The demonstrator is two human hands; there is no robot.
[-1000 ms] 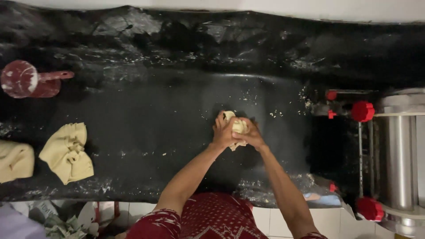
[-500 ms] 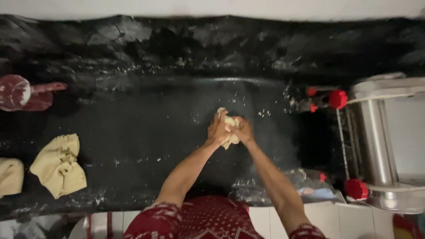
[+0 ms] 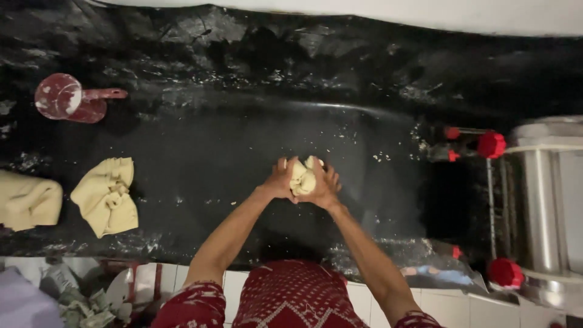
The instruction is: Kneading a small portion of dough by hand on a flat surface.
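Hands unmoved, both grips [image 3: 303, 180] squeezing dough lump [image 3: 302, 179], open countertop [image 3: 200, 164] around

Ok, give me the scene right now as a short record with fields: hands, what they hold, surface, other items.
left hand: pressed to the pale yellow dough lump
right hand: cupping the same lump
surface: black plastic-covered worktop, speckled with crumbs
left side: folded yellow dough sheet, second dough piece at the edge
far left: red floury scoop
right side: steel roller machine with red knobs
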